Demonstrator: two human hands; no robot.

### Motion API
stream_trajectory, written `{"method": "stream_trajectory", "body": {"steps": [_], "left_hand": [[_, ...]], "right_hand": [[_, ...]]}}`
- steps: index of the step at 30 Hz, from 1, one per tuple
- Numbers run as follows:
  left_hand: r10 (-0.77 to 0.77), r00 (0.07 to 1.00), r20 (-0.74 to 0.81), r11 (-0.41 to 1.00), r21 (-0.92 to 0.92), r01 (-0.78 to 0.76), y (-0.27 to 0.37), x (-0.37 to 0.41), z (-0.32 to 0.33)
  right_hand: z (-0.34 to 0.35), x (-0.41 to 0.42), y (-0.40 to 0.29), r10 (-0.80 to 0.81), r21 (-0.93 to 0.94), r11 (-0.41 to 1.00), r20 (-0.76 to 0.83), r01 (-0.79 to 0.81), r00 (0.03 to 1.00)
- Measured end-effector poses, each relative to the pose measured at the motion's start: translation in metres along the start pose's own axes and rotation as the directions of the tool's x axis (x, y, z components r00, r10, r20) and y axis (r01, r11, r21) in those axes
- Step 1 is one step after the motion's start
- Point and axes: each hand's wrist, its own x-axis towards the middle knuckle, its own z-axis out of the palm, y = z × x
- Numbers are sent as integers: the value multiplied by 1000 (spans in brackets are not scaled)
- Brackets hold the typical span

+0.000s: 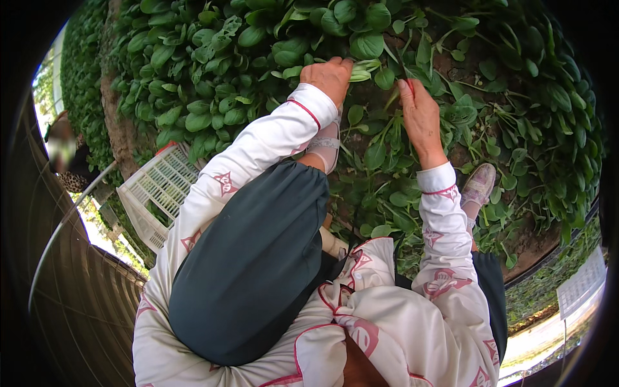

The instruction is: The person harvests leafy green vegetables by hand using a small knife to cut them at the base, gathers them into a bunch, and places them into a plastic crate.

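Note:
My left hand (328,78) is closed around a small bunch of leafy greens. Their pale cut-looking stems (366,70) stick out to the right, and the leaves merge with the plants behind. A short way to the right, my right hand (420,113) grips a red-handled tool (411,85), its thumb laid along the handle. A thin dark blade (401,64) seems to point up and left from it among the leaves, so it looks like a small knife. Loose and leaning green plants (375,155) lie on the soil below and between both hands.
Dense rows of leafy greens (203,72) fill the left and top. A white plastic crate (162,181) stands on the left beside my knee. Another person (72,155) is at the far left. My shoe (478,184) rests among plants on the right. A white panel (582,283) stands beyond.

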Motion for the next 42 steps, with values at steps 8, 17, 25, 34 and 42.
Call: {"method": "stream_trajectory", "body": {"steps": [8,17,25,34,42], "left_hand": [[-47,986,-159,975,-222,10,-18,3,19],[-85,988,-132,967,-251,50,-18,4,20],[-222,969,106,765,-597,241,-34,7,-1],[-74,891,448,368,-818,442,-12,-14,-49],[-9,996,-84,871,-491,-33,17,-21,-76]], "right_hand": [[21,1,20,55,-277,961,116,-21,992],[44,-1,32,177,45,981,189,-189,966],[40,9,34,250,160,937,312,-310,917],[3,5,-19,151,536,806,222,-250,963],[8,4,-6,30,319,948,-137,16,990]]}}
